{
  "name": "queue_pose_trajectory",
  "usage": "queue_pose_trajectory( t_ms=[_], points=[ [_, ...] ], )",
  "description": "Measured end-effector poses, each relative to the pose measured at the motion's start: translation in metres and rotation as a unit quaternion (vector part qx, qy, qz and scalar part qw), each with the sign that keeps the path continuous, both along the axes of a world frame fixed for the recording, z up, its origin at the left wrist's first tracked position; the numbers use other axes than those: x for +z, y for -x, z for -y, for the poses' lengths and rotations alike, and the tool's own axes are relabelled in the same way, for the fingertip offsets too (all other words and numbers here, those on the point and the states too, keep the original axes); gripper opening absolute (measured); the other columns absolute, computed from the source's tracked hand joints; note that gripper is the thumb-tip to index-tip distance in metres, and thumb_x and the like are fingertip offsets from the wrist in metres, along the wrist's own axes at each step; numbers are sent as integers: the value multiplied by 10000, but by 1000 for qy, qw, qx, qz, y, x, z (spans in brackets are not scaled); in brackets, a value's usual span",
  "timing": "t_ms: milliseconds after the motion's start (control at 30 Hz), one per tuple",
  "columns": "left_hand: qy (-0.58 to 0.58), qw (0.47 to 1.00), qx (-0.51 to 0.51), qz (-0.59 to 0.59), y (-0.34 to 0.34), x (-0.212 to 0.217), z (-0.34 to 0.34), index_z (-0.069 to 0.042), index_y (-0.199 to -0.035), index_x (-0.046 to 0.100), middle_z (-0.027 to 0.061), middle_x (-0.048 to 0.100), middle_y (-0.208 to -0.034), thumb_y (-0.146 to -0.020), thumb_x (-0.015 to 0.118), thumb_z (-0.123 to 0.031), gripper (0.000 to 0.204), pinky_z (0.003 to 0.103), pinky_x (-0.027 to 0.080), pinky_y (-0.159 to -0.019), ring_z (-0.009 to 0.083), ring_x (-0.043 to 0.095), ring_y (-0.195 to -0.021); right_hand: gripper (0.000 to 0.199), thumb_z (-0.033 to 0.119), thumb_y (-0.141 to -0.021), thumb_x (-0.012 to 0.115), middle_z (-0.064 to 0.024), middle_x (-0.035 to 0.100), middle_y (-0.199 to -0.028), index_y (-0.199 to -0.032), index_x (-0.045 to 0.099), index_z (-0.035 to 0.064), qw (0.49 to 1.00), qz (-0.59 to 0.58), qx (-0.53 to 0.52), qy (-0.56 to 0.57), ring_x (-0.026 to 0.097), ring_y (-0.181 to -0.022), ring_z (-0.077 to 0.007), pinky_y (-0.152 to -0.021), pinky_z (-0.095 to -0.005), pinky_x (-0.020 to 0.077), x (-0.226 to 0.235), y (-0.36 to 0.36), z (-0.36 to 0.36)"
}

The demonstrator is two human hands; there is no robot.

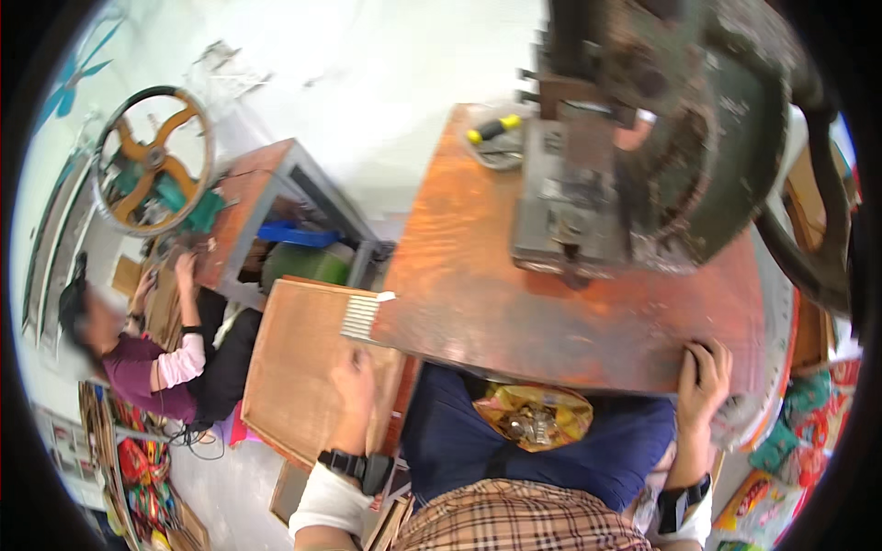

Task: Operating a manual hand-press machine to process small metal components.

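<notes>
The left hand (354, 390) lies flat, fingers loose, on a brown board (303, 367) that stands just beside the bench's (478, 294) left near corner, gripping nothing. A stack of white strips (360, 317) sits on that corner. The right hand (703, 376) curls over the bench's near edge at its right end. A grey press machine (588, 202) stands toward the far edge.
</notes>
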State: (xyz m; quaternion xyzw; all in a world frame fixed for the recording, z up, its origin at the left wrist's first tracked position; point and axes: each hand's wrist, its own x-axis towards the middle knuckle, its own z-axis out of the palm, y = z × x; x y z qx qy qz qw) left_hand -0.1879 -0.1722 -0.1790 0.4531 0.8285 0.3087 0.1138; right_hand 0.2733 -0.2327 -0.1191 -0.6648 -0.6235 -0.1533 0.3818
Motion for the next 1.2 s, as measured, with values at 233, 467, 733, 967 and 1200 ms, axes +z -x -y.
queue_pose_trajectory(
  t_ms=[233,467,733,967,1200],
  points=[
    [18,987,-106,-117,135,-90,-69,-15,-1072,667,220,544,-1212,-821,666,-257,349,404,408,-953,369,517,-1096,103,-26,-821,574,-160,596,-961,-913,620,-23,1000,-9,-4,28,556,-910,-317,-828,-384,440,-10,1,0],
    [69,970,-181,150,134,-58,-91,-7,-1130,642,186,666,-1040,-711,791,-159,470,336,512,-790,253,644,-917,100,-21,-842,553,-163,581,-974,-925,608,-36,999,-20,-10,31,546,-921,-314,-834,-390,428,-16,-3,-2],
    [96,968,-174,153,137,-55,-98,30,-1129,625,193,678,-987,-678,792,-107,500,337,519,-772,254,656,-874,103,-30,-856,539,-166,577,-973,-933,606,-46,999,-23,-15,36,541,-934,-311,-845,-388,423,-15,-4,-3],
    [116,984,-123,52,114,-31,-95,38,-1013,629,239,658,-923,-637,691,-53,392,386,508,-772,346,647,-888,94,-34,-847,546,-163,579,-975,-920,604,-46,999,-22,-18,35,548,-928,-309,-841,-383,427,-15,-2,-3],
    [45,991,-110,-63,124,-50,-81,27,-1013,646,250,658,-916,-666,687,-133,384,406,510,-765,385,641,-878,93,-37,-831,550,-168,588,-958,-904,609,-38,999,-28,-31,13,553,-913,-321,-832,-394,433,-10,4,-1]
  ],
)
